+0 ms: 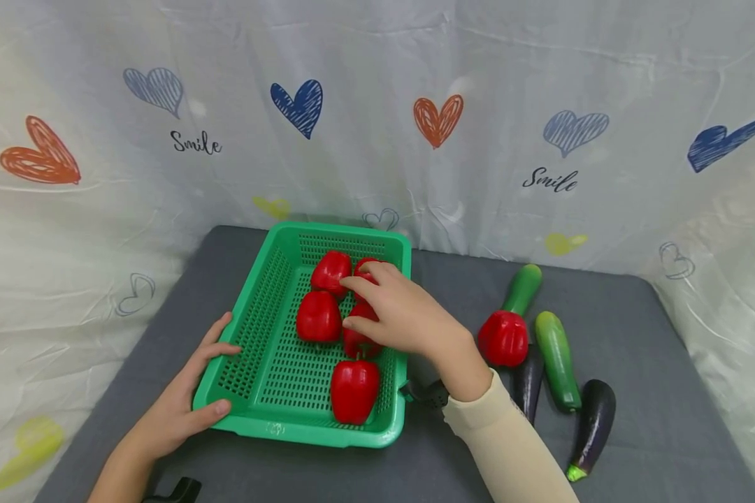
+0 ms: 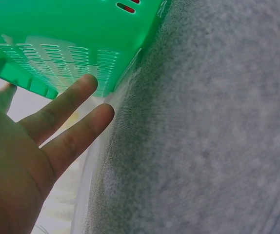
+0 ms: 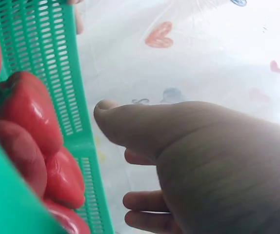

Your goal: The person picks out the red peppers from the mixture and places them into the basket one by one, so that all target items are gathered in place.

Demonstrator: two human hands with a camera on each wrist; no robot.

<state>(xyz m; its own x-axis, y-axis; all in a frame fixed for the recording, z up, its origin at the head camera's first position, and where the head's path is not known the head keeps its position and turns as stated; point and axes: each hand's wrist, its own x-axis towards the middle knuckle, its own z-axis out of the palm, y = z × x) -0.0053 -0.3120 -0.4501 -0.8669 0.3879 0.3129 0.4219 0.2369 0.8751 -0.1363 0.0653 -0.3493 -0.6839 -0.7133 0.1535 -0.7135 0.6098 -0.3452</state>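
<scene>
Several red bell peppers (image 1: 318, 316) lie in a green plastic basket (image 1: 314, 439), mostly toward its right side. My left hand (image 1: 182, 398) rests at the basket's near left corner, thumb and a finger over the rim. In the left wrist view, two straight fingers (image 2: 74, 141) of that hand extend beside the basket's outer wall (image 2: 71, 29). Over the peppers on the right side is my right hand (image 1: 399, 311), fingers spread and partly covering two of them. Seen from the right wrist, the thumb (image 3: 130, 122) and fingers stand apart with nothing between them.
Right of the basket, another red bell pepper (image 1: 503, 339) lies against a green cucumber (image 1: 525, 286). Beside them are a second cucumber (image 1: 556, 360) and two eggplants (image 1: 594, 426). A white curtain with printed hearts (image 1: 438, 120) hangs behind the grey tabletop (image 1: 453, 447).
</scene>
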